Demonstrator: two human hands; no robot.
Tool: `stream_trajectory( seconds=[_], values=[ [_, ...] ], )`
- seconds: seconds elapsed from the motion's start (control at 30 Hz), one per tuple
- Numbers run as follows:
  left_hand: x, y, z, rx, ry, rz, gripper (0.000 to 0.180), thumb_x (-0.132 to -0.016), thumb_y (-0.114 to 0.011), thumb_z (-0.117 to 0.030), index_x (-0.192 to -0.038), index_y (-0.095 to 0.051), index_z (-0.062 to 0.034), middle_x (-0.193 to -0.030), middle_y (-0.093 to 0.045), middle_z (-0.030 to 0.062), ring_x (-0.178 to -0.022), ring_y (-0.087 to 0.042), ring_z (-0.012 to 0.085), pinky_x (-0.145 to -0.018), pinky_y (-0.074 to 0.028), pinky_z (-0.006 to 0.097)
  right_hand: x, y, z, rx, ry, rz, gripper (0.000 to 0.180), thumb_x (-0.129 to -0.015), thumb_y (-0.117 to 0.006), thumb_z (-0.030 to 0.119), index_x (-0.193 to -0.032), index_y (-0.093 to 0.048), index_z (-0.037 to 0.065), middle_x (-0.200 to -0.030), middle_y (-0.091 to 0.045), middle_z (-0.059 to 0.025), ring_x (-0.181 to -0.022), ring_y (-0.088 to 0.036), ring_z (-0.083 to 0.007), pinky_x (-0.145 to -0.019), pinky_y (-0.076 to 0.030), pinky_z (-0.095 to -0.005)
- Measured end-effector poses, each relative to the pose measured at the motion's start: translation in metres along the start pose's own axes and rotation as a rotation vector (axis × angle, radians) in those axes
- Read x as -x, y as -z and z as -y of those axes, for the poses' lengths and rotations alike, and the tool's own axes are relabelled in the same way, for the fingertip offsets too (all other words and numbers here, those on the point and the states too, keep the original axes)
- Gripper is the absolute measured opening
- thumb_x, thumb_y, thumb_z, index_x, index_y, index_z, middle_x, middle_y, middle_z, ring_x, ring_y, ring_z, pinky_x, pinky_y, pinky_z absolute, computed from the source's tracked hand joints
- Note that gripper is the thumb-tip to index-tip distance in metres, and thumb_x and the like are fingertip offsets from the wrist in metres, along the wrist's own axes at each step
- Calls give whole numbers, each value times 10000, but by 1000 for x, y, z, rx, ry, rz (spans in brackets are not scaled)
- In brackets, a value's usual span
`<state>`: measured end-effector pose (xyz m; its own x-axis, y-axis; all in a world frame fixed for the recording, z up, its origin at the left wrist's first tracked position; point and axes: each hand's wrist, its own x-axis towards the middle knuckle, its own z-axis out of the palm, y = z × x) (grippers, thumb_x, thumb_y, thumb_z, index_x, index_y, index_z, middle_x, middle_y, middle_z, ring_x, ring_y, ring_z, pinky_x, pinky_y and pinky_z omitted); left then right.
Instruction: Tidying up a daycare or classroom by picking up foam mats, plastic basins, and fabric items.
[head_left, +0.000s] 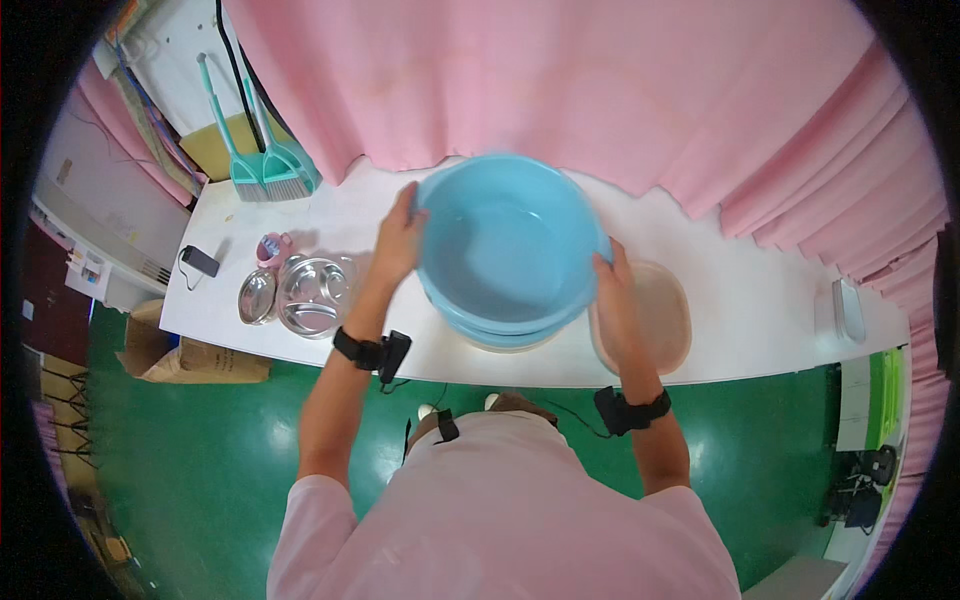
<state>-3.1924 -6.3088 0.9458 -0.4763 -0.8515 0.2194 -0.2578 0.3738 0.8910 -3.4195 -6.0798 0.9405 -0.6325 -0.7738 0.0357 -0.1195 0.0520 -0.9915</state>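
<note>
A round light-blue plastic basin [508, 245] is between my two hands over the white table, tilted toward me. My left hand [401, 238] grips its left rim, slightly blurred. On the opposite side, my right hand [616, 292] holds the right rim, lower down. Blue edges and a pale rim show under the basin's near side; I cannot tell whether these are separate stacked basins. Beside my right hand lies a beige oval tray or lid [662, 318], partly covered by that hand and forearm. The basin looks bare inside.
Left on the white table [760, 310] are a steel divided plate [315, 295], a steel bowl [258, 297], a pink cup [273, 249] and a black device [200, 261]. A broom and dustpan [262, 170] stand behind. A clear container [848, 311] sits far right; pink curtains [560, 80] hang behind.
</note>
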Motion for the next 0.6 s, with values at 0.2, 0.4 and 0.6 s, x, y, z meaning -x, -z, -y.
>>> stream_trajectory(
  seconds=[0.2,0.4,0.6],
  values=[
    [17,-20,44,-495,-265,-48,616,-807,-529,-179,-1359,-322,3,-1306,-421,278,-1122,-476,437,-959,-388,469,-9,-24,-18,1010,220,-291,570,-907,-450,224,-1412,-248,51,-1428,-273,-231,-1292,-270,-425,-1068,-247,-453],
    [10,-3,21,-340,-26,219,629,-846,-475,-196,-1393,-225,-10,-1190,-502,281,-1047,-525,422,-887,-438,467,-1,-36,-3,907,100,-150,596,-890,-497,196,-1414,-247,58,-1448,-253,-200,-1312,-302,-345,-1063,-287,-396],
    [9,4,19,-277,11,260,636,-829,-463,-190,-1390,-226,-6,-1120,-542,237,-1000,-550,396,-829,-463,487,3,-35,-10,687,136,-164,582,-831,-511,53,-1379,-317,28,-1375,-379,-213,-1259,-386,-337,-1047,-311,-378]
  ],
)
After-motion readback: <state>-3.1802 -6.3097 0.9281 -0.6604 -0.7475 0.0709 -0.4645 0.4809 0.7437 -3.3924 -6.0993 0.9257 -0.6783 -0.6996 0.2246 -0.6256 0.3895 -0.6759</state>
